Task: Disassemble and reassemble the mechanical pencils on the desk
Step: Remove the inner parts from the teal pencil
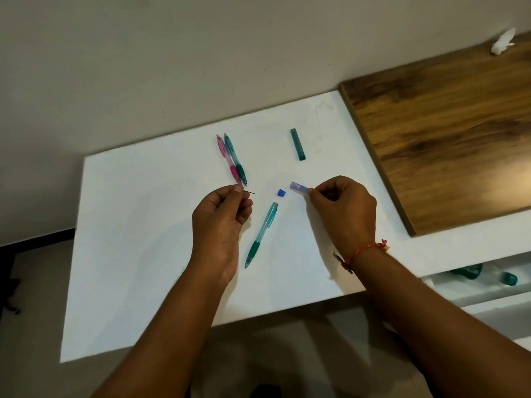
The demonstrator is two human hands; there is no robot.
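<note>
A teal mechanical pencil [261,234] lies diagonally on the white desk [138,225] between my hands. My left hand [221,222] pinches a thin dark pencil lead [251,192] that pokes out to the right of its fingertips. My right hand [343,206] holds a small translucent purple lead case [298,187] by one end, its open end pointing left. A small blue cap [281,192] rests on the desk just left of that case. A pink pencil [228,159] and a blue-green pencil [236,159] lie side by side farther back.
A teal lead case [298,144] lies at the back of the desk. A wooden board [448,133] covers the raised surface to the right, with a white crumpled scrap [502,43] at its far corner. Green items [508,278] sit on a lower shelf at right.
</note>
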